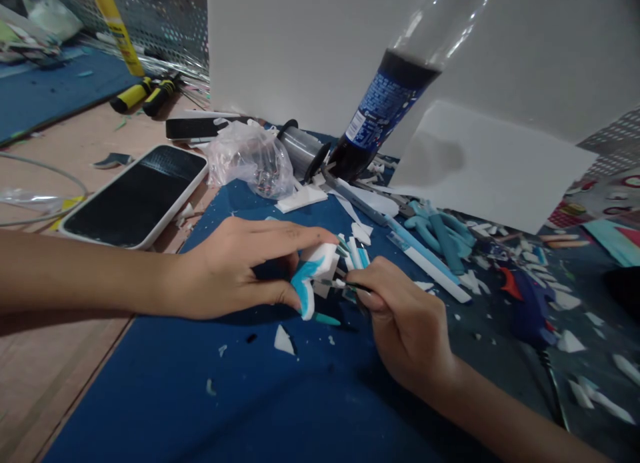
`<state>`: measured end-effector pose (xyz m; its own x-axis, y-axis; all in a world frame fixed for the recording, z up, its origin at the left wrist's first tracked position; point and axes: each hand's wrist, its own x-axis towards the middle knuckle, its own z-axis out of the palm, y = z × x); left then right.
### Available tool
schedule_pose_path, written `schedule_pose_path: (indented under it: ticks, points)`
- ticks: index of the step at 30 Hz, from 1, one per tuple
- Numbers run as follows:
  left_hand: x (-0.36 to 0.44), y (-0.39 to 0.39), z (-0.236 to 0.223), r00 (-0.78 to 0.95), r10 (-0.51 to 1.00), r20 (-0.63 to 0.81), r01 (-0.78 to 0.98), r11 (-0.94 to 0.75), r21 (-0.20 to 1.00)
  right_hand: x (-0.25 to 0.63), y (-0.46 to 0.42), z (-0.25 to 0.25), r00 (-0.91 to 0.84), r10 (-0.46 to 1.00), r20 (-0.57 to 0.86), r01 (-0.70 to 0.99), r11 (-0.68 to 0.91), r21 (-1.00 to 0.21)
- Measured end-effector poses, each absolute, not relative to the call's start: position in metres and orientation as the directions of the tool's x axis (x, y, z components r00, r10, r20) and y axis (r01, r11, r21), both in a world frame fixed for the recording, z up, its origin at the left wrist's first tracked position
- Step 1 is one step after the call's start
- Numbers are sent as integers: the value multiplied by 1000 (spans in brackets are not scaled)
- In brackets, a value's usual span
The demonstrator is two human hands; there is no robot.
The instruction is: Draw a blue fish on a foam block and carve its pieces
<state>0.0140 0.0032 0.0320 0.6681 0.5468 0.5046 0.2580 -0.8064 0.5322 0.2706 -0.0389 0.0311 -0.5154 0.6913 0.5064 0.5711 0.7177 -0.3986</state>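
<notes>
Between the thumb and fingers of my left hand [245,269] is a small white foam piece with a bright blue curved edge [313,276]. My right hand [400,309] is closed in a pinch around a thin metal tool [357,287], most of it hidden by the fingers. The tool's end points at the right side of the foam piece; whether it touches cannot be made out. Just behind lie white and blue strips [357,253]. A teal stick [327,319] rests under the foam piece, and a white triangular scrap [283,340] lies nearer on the blue mat [200,409].
A phone [137,196] lies at left, beside a crumpled plastic bag [250,156] and a wire spool [303,149]. Behind stands a tilted dark-drink bottle [385,103]. At right are a blue cutter [425,259], teal-handled pliers [440,233], a glue gun [533,306] and several foam scraps.
</notes>
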Motion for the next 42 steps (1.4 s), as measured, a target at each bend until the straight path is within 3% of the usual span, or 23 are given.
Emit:
schedule_pose_path:
  ticks: [17,23,27,33,42]
  points:
    - [12,4,28,641,548,538,281,-819,500,276,-34,38,-604,647,465,563,759,-326]
    - [15,1,30,604,599,526,362,-794,488,277,-38,47,-443,748,494,691,636,-344]
    - [17,0,27,605,606,517,404,-793,457,267,-45,52,-362,839,407,703,532,-471]
    - [18,-1,18,673,543,502,395,-838,376,246,-54,57,-379,903,202,540,393,-745]
    - [20,-2,18,662,483,573,379,-875,300,241,-56,57,-381,904,194,535,387,-751]
